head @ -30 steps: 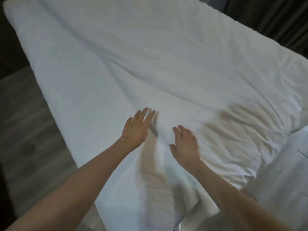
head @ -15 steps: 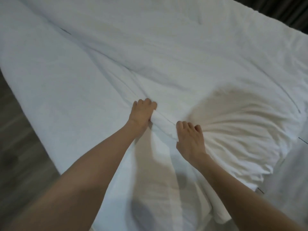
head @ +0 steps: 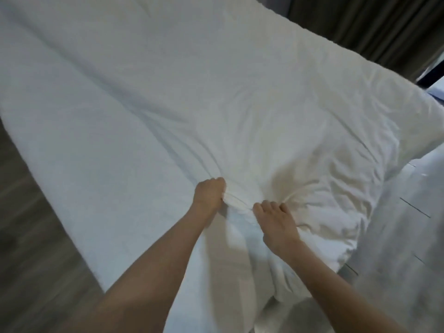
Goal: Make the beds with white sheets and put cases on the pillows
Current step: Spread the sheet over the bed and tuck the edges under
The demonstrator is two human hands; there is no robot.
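Here, a bunched ridge of the white sheet (head: 237,203) is clamped in the left grip (head: 209,195), fingers curled tight; just beside it, the same ridge is pinched by the right grip (head: 276,221), the rest spread beyond both.

1. Grey-brown wood-plank floor (head: 31,224) is running down the left side and is looking blurred.
2. Dark curtain (head: 365,27) is hanging in vertical folds at top right.
3. Pale panel (head: 408,248) with thin dark lines is showing at right; identity unclear.
4. Dim, soft light is falling throughout.
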